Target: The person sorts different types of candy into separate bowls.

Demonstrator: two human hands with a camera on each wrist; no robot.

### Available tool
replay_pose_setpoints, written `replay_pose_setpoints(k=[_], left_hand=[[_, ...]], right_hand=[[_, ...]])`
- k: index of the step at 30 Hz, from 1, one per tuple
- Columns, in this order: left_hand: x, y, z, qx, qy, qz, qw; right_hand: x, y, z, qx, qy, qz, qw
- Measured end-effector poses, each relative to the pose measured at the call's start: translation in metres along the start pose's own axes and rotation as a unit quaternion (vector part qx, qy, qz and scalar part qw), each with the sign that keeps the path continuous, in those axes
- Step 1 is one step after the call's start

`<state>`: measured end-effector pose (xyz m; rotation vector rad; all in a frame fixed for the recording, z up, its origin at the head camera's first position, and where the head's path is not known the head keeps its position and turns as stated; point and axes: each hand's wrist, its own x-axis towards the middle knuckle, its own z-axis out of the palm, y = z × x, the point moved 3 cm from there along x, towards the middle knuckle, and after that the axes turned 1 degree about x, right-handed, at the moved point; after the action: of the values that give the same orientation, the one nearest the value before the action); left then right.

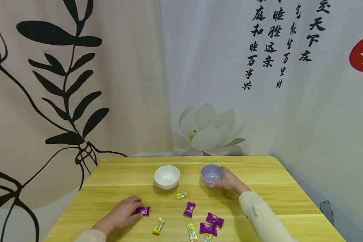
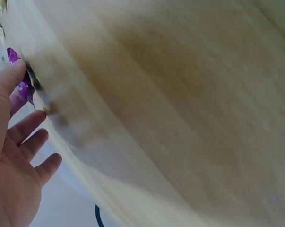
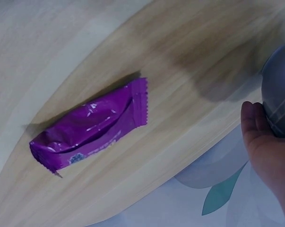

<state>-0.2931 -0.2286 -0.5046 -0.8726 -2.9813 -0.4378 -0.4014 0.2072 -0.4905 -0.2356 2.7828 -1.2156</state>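
Note:
My left hand (image 1: 123,213) is at the left front of the table, thumb and index finger pinching a purple-wrapped candy (image 1: 144,211). In the left wrist view that candy (image 2: 26,90) shows between the thumb and index finger, the other fingers loosely spread. On the far right side, my right hand (image 1: 230,181) grips a lavender bowl (image 1: 211,173) by its right side, with the thumb at the near side and fingers at the rim. The right wrist view shows part of the bowl (image 3: 280,90) against the fingers, and a purple-wrapped candy (image 3: 92,125) on the table.
Left of the lavender bowl stands a white bowl (image 1: 167,177). Below the bowls lie more purple candies (image 1: 189,209) and several yellow candies (image 1: 182,195) on the wooden table (image 1: 260,168). A printed curtain (image 1: 133,84) hangs behind the table.

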Motion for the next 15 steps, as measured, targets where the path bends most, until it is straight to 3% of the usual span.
replay_pose_setpoints(k=[7, 15], left_hand=[[0.007, 0.005, 0.001, 0.024, 0.021, -0.011, 0.9994], [0.029, 0.03, -0.009, 0.021, 0.044, 0.004, 0.9988]], right_hand=[[0.0, -0.001, 0.001, -0.004, -0.001, -0.006, 1.0], [0.0, 0.0, 0.001, -0.006, -0.004, 0.002, 1.0]])
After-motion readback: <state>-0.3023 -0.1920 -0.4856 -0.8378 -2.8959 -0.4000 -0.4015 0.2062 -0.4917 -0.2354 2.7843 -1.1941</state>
